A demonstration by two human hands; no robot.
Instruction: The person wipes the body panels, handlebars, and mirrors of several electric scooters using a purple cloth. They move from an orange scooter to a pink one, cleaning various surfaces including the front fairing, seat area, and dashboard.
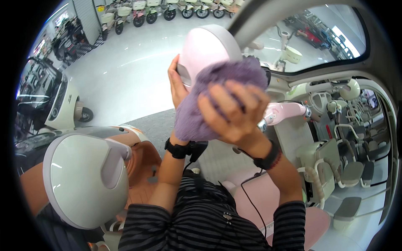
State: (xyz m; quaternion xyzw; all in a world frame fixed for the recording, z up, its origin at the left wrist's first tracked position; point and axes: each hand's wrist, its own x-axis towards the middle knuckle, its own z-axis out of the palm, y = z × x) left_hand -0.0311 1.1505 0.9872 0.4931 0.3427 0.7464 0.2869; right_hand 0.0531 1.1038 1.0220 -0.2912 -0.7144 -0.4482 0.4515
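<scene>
A pink rounded mirror housing (pixel 204 47) with a pale grey rim is in front of me at the top middle. My left hand (pixel 176 80) grips its left side, fingers wrapped around the edge by a grey inset. Spread over the housing's lower right is a fluffy purple cloth (pixel 194 120). My right hand (pixel 234 111) presses this cloth against the housing, its fingers bent over the fabric and blurred. The cloth hides part of my left hand and the housing's lower portion. Both wrists wear black bands, from which thin cables run.
A pale green mirror housing (pixel 84 178) stands close at my left, beside a vehicle with a brown interior (pixel 144 169). To my right are a pink handlebar cover (pixel 284 113), a pink seat (pixel 257 194) and a windscreen frame (pixel 314 73). Several scooters (pixel 169 12) line the far floor.
</scene>
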